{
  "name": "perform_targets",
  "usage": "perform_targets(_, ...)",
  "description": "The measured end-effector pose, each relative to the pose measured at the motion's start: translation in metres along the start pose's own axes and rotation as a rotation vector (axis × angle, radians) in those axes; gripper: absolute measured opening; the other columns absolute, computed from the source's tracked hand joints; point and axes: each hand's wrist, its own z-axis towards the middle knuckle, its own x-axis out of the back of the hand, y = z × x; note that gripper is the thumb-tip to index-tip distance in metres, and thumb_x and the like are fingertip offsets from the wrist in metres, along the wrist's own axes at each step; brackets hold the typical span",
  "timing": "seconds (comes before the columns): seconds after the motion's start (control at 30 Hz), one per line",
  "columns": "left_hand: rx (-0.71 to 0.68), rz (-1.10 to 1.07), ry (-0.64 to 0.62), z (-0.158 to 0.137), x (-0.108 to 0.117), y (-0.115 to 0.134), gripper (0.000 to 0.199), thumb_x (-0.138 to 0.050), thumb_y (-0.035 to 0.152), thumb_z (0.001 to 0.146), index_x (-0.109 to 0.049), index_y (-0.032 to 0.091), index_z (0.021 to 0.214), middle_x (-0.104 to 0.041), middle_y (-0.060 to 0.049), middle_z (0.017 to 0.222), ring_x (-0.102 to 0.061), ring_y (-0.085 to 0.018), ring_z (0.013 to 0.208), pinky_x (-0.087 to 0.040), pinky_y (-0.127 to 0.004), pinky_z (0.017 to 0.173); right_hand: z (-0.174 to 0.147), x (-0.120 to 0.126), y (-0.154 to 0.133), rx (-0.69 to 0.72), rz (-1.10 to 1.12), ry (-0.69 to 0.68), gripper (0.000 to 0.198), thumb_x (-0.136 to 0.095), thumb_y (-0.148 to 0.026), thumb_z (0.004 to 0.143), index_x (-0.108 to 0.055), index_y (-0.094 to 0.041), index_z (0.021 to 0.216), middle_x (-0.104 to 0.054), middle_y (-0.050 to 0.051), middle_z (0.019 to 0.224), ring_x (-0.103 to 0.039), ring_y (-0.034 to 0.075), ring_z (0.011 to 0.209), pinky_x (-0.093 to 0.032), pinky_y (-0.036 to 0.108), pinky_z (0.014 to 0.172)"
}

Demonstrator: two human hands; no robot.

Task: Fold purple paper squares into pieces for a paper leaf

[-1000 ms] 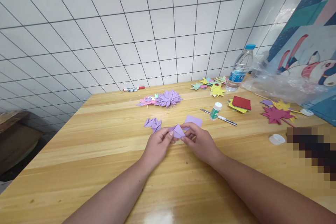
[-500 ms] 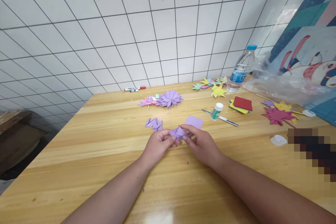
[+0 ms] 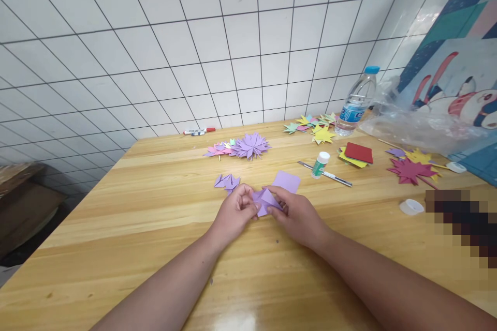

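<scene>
A creased, partly folded sheet of purple origami paper [image 3: 265,201] is held low over the table between my two hands. My left hand [image 3: 237,212] pinches its left edge between thumb and fingers. On the opposite edge, my right hand [image 3: 295,210] grips the paper with the thumb in front and the fingers behind. A flat purple paper square [image 3: 287,181] lies just behind my right hand. Several small folded purple pieces [image 3: 228,182] rest beyond my left hand. Farther back sits a many-pointed purple paper flower [image 3: 251,146], beside pink and multicoloured folded pieces [image 3: 219,149].
A glue stick [image 3: 320,164] stands by a craft knife [image 3: 337,179]. Behind are red and yellow paper squares [image 3: 359,152], a water bottle [image 3: 355,106] and paper leaves [image 3: 322,134]. A maroon paper leaf [image 3: 411,170] and a white cap [image 3: 411,207] lie right. Markers [image 3: 199,131] lie by the wall.
The purple paper between my hands has been opened out somewhat and shows more of its creased surface. My fingers have shifted slightly along its edges; the other things stay put.
</scene>
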Motion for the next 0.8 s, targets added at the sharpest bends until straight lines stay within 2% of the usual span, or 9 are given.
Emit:
perform_targets(0.07, -0.004, -0.015, -0.01, -0.0002, -0.0004, 0.0005, 0.026, -0.063, 0.031, 0.072, -0.041, 0.02, 0.081, -0.052, 0.008, 0.053, -0.05, -0.008, 0.047, -0.037, -0.019, 0.05, -0.0003, -0.0018, 0.0007, -0.014, -0.038, 0.001, 0.043, -0.054, -0.023, 0.078, -0.05, -0.026, 0.121, -0.062, -0.003, 0.069, -0.054, 0.013, 0.06, -0.037, 0.022, 0.055)
perform_targets(0.17, 0.003, -0.022, -0.006, 0.0003, -0.0005, 0.0008, 0.027, -0.064, 0.033, 0.071, -0.042, 0.019, 0.079, -0.051, 0.008, 0.053, -0.05, -0.008, 0.046, -0.036, -0.019, 0.05, -0.0006, -0.0026, 0.0008, -0.015, -0.07, 0.015, 0.043, -0.053, -0.024, 0.079, -0.049, -0.026, 0.121, -0.058, -0.004, 0.064, -0.05, 0.013, 0.056, -0.034, 0.022, 0.052)
perform_targets(0.37, -0.001, -0.008, -0.009, 0.0009, -0.0002, 0.0006, 0.024, -0.064, 0.03, 0.071, -0.043, 0.019, 0.078, -0.049, 0.008, 0.052, -0.048, -0.007, 0.045, -0.036, -0.019, 0.049, -0.0019, 0.0012, -0.0008, -0.027, -0.115, 0.014, 0.041, -0.046, -0.025, 0.083, -0.047, -0.025, 0.124, -0.062, -0.001, 0.067, -0.053, 0.014, 0.055, -0.033, 0.023, 0.052)
perform_targets(0.53, -0.025, 0.011, -0.021, -0.0022, -0.0007, 0.0036, 0.022, -0.063, 0.03, 0.073, -0.044, 0.019, 0.08, -0.051, 0.007, 0.054, -0.049, -0.008, 0.049, -0.035, -0.018, 0.05, -0.0006, 0.0038, -0.0001, -0.063, -0.058, 0.024, 0.039, -0.032, -0.028, 0.09, -0.05, -0.025, 0.124, -0.064, 0.002, 0.069, -0.058, 0.016, 0.062, -0.04, 0.025, 0.058)
perform_targets(0.67, -0.047, -0.007, -0.003, -0.0033, 0.0007, 0.0067, 0.022, -0.054, 0.04, 0.079, -0.049, 0.018, 0.08, -0.054, 0.001, 0.065, -0.053, -0.012, 0.062, -0.036, -0.019, 0.049, 0.0004, 0.0035, 0.0011, -0.075, -0.02, 0.04, 0.037, -0.033, -0.028, 0.09, -0.053, -0.024, 0.121, -0.066, 0.002, 0.073, -0.06, 0.017, 0.068, -0.042, 0.027, 0.062)
perform_targets(0.73, -0.033, 0.005, 0.028, -0.0025, 0.0005, 0.0076, 0.027, -0.05, 0.044, 0.08, -0.05, 0.017, 0.076, -0.053, 0.001, 0.064, -0.051, -0.012, 0.06, -0.036, -0.02, 0.048, 0.0001, 0.0029, 0.0012, -0.055, -0.026, 0.029, 0.036, -0.034, -0.027, 0.09, -0.053, -0.024, 0.12, -0.066, 0.002, 0.076, -0.061, 0.017, 0.07, -0.043, 0.027, 0.062)
perform_targets(0.8, -0.013, 0.03, 0.03, -0.0014, -0.0008, 0.0075, 0.027, -0.055, 0.044, 0.078, -0.05, 0.017, 0.075, -0.049, 0.003, 0.059, -0.047, -0.01, 0.054, -0.035, -0.019, 0.048, -0.0004, 0.0021, 0.0013, -0.041, -0.029, 0.025, 0.036, -0.034, -0.027, 0.089, -0.053, -0.025, 0.12, -0.067, 0.002, 0.078, -0.061, 0.017, 0.071, -0.043, 0.027, 0.063)
